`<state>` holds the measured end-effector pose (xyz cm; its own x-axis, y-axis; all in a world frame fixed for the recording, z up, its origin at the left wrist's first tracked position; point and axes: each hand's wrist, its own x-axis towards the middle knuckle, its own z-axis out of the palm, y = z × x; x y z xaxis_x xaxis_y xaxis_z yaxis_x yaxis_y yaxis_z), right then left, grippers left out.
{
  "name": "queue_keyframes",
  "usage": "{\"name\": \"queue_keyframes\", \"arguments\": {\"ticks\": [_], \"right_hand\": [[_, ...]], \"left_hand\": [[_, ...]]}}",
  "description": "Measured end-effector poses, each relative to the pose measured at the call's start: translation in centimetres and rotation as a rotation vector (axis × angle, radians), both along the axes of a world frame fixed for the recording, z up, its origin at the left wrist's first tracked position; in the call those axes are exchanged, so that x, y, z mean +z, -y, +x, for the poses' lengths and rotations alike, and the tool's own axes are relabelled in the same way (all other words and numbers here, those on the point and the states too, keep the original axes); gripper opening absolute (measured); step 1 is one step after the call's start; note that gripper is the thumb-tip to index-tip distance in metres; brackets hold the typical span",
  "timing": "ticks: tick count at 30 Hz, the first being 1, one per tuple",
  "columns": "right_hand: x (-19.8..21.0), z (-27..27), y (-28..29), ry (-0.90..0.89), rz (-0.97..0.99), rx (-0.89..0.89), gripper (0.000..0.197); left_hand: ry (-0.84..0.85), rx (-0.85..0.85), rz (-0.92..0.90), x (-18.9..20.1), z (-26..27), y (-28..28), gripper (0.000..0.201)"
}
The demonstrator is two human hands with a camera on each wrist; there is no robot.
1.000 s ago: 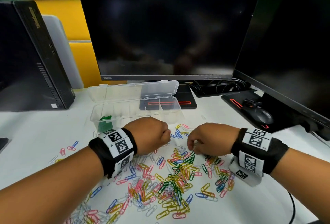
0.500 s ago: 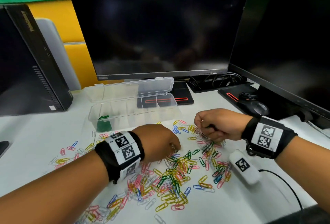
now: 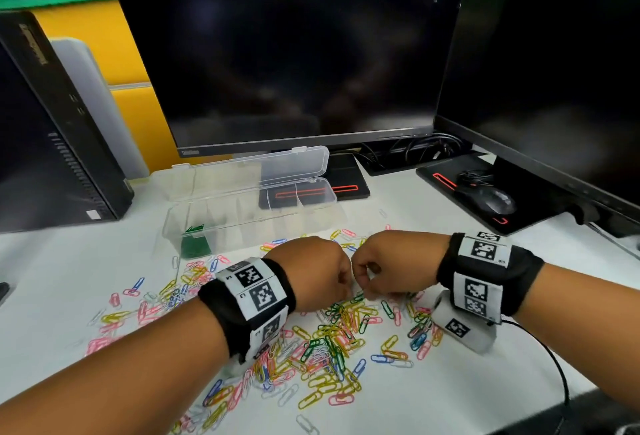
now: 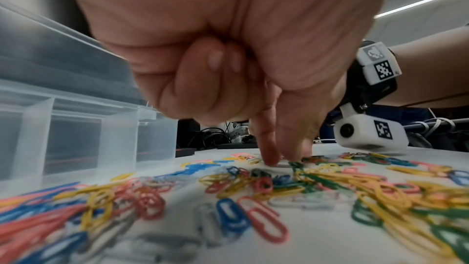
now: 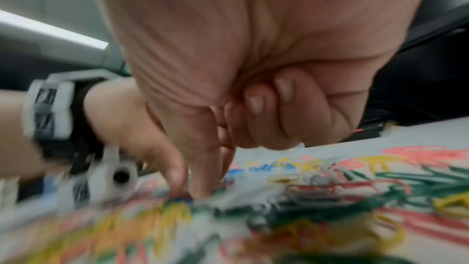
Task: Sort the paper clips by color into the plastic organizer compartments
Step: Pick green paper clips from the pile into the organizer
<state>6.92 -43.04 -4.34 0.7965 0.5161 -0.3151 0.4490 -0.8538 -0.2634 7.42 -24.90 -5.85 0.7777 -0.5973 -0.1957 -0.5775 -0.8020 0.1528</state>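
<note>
Your clear organizer [image 3: 242,223] sits open at the back left of the white desk [image 3: 52,282], lid [image 3: 249,171] folded back. Leftmost compartment holds a heap of green clips [image 3: 195,242] — the others look bare.

Paper clips [image 3: 332,341] lie loose across the desk in front of the box: yellow, pink, blue, green, white, thickest in the middle, thinner toward the left.

Your left hand [image 3: 311,275] is curled knuckles-up over the pile, fingertips down among the clips; whether it grips one, cannot tell. Your right hand [image 3: 391,264] is just beside it, nearly touching — fingers curled, tips down on the clips, grip also unclear.

Behind: a dark computer case [image 3: 52,157] at left, two dark monitors [image 3: 287,50], a mouse [image 3: 491,200] on a black pad at right. Yellow and green wall.
</note>
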Motion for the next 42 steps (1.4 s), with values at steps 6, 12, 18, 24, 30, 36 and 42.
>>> {"name": "queue_keyframes", "arguments": {"ticks": [6, 12, 18, 24, 30, 36, 42], "right_hand": [[0.8, 1.2, 2.3, -0.350, 0.520, -0.312, 0.020], [0.5, 1.7, 4.4, -0.636, 0.995, -0.495, 0.030], [-0.3, 1.6, 4.7, -0.880, 1.295, -0.574, 0.022], [-0.4, 2.0, 4.2, -0.906, 1.341, -0.691, 0.021], [1.0, 3.4, 2.4, -0.804, 1.389, -0.770, 0.013], [2.3, 4.5, -4.1, -0.809, 1.333, -0.661, 0.013], [2.3, 6.4, -12.0, -0.834, 1.297, -0.640, 0.014]], "left_hand": [[-0.019, -0.022, -0.016, 0.3, 0.6, 1.1, 0.036], [0.070, -0.125, 0.123, 0.2, 0.2, 2.9, 0.027], [-0.112, -0.059, 0.065, -0.2, 1.1, 2.6, 0.023], [-0.693, 0.399, -0.758, 1.8, 2.0, -1.6, 0.016], [-0.948, 0.652, -1.357, 5.1, 3.6, -10.4, 0.014], [-0.629, 0.938, -1.466, 5.3, 3.8, -17.0, 0.022], [-0.617, 1.026, -1.551, 5.0, 4.7, -18.9, 0.034]]}}
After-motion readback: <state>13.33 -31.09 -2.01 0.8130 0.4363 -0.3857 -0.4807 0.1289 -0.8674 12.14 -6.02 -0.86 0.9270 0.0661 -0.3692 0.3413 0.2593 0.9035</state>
